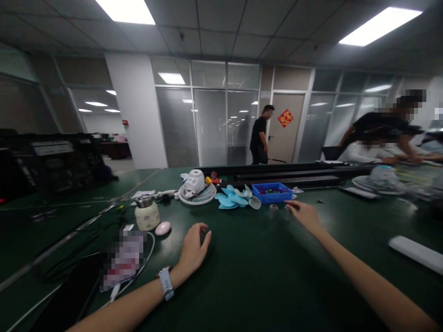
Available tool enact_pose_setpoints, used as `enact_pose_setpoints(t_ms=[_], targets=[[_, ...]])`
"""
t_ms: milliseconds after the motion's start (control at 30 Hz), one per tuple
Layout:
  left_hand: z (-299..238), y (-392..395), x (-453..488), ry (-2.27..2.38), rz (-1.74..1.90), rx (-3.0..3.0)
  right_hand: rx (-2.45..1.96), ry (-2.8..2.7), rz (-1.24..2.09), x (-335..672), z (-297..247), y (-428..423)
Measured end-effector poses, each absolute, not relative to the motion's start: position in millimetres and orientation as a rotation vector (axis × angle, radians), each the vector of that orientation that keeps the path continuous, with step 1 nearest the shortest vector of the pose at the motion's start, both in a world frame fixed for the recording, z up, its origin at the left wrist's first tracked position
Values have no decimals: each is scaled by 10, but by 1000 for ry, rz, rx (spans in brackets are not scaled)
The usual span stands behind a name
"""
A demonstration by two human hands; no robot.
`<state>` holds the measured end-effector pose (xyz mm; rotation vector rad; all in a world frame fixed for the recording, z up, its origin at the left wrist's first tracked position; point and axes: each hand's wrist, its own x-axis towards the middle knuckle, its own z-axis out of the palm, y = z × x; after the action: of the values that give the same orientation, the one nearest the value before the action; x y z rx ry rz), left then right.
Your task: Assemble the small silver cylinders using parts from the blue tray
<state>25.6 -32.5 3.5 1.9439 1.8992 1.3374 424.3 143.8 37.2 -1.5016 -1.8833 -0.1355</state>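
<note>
My left hand [194,249] rests on the green table [263,272], fingers loosely curled, holding nothing that shows; a watch sits on its wrist. A pink oval object [163,228] lies just left of it. My right hand [306,216] reaches forward, fingers pinched at a small clear cap-like piece [286,211]; another small piece [273,210] stands beside it. Behind them lie a blue bin [272,192], a light blue fan blade [231,198] and a white fan grille with its motor [197,189].
A cream jar-shaped base [147,214] and cables lie at the left near a blurred card. A white bar [415,252] lies at right. Black rails [290,175] cross the table's far side. People work at the right; one person stands by the door.
</note>
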Motion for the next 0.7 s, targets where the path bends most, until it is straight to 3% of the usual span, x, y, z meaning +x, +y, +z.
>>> enact_pose_setpoints(t_ms=[700], targets=[[43,-350,290,1870,1332,1952,-1684,-1896,-213,4263,335,1537]])
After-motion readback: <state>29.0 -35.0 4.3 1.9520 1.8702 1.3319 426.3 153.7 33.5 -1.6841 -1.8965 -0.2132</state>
